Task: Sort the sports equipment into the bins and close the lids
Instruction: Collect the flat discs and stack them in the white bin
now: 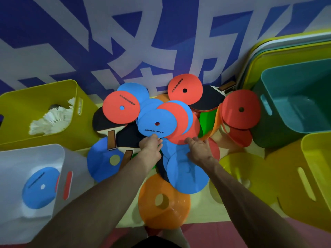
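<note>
A pile of flat blue and red discs, orange and green cones and black table tennis paddles lies on the floor in the middle. My left hand [152, 144] reaches to the lower edge of a blue disc [156, 123] with black lettering, its fingers curled at that edge. My right hand [198, 147] lies with spread fingers on a red disc [182, 126] and a lower blue disc [188, 174]. An orange cone [163, 201] sits nearest to me. A black paddle [103, 120] lies at the left of the pile.
A yellow-green bin [41, 90] at the left holds white shuttlecocks [52, 120]. A white bin [26, 149] below it holds a blue disc [41, 187]. A teal bin [293, 97] stands at the right, yellow bins [304, 185] lie below it, stacked lids [265, 45] lean behind.
</note>
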Available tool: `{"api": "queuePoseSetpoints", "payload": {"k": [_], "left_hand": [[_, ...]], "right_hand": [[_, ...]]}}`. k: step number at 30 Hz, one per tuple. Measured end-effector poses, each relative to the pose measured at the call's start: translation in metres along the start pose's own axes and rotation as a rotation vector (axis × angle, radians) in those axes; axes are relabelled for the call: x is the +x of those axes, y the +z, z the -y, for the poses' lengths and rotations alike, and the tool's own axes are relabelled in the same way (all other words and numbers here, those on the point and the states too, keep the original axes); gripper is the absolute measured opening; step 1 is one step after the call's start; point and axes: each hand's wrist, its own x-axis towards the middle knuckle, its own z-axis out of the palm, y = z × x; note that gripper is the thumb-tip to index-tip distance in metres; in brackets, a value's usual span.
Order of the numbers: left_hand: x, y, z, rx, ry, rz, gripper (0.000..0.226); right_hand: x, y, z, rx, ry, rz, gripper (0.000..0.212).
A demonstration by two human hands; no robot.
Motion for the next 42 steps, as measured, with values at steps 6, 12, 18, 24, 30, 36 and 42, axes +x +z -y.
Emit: {"api": "queuePoseSetpoints", "payload": {"k": [6, 12, 18, 24, 30, 36, 42], "left_hand": [[-0.006, -0.027, -0.014, 0.12, 0.238, 0.053, 0.011], [-0.002, -0.057, -0.026, 0.193, 0.344, 0.092, 0.016], [-0.014, -0.078, -0.055, 0.226, 0.444, 0.112, 0.007], [-0.034, -0.106, -0.12, 0.265, 0.615, 0.121, 0.006], [-0.048, -0.169, -0.185, 0.193, 0.754, 0.055, 0.014], [-0.046, -0.259, -0.214, -0.006, 0.772, -0.035, 0.009], [-0.036, -0.363, -0.224, -0.017, 0.717, -0.042, 0.016]], "right_hand": [[-0.003, 0.007, 0.007, -0.033, 0.076, -0.013, 0.04], [-0.004, 0.004, 0.015, -0.022, 0.1, -0.006, 0.032], [-0.007, -0.028, 0.042, -0.012, 0.085, 0.025, 0.033], [0.004, -0.09, 0.099, 0.179, -0.008, 0.012, 0.03], [0.011, -0.166, 0.182, 0.368, -0.138, -0.167, 0.02], [0.01, -0.197, 0.283, 0.555, -0.224, -0.253, 0.009], [0.002, -0.176, 0.392, 0.764, -0.34, -0.163, 0.016]]}}
